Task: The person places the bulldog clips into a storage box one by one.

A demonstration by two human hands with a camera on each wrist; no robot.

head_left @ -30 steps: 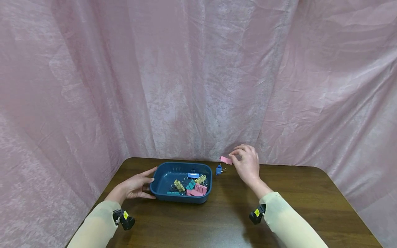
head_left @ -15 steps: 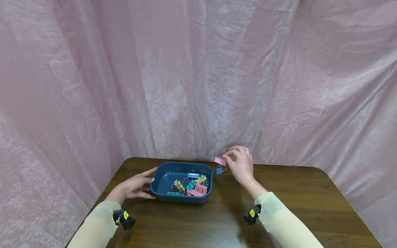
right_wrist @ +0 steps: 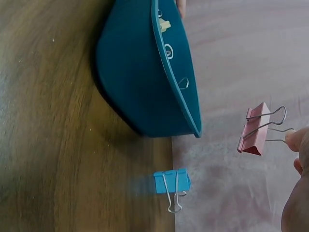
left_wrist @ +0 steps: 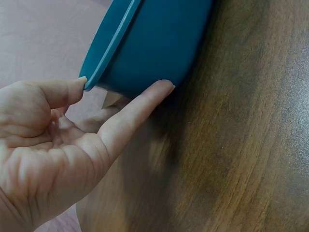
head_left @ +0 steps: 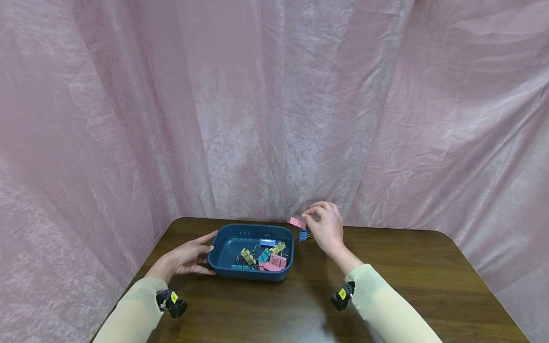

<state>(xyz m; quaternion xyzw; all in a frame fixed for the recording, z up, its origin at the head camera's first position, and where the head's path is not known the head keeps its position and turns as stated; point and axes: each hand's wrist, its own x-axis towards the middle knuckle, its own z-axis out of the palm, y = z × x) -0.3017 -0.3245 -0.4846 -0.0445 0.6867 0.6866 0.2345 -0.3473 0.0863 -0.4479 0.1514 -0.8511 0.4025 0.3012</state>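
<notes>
A pink binder clip (right_wrist: 256, 129) hangs in the air by one wire handle, which my right hand (head_left: 327, 229) pinches between thumb and fingertips. Below it on the table stands a blue binder clip (right_wrist: 172, 181), just right of the dark teal plastic bin (head_left: 253, 276). Spread along the left end of the bin, my left hand (head_left: 188, 256) touches the rim with its thumb and the outer wall with straight fingers. Inside the bin lie several binder clips: yellow ones, a blue one (head_left: 267, 242), teal ones and pink ones (head_left: 278, 260).
The brown wooden table (head_left: 407, 281) extends to the right and toward me. Behind its far edge hangs a pink velvet curtain (head_left: 274, 119), close to my right hand. Small black cameras (head_left: 343, 295) are strapped to both wrists.
My right hand has moved left with the pink binder clip, from right of the blue clip to above it, toward the bin. My left hand and the bin have stayed put.
</notes>
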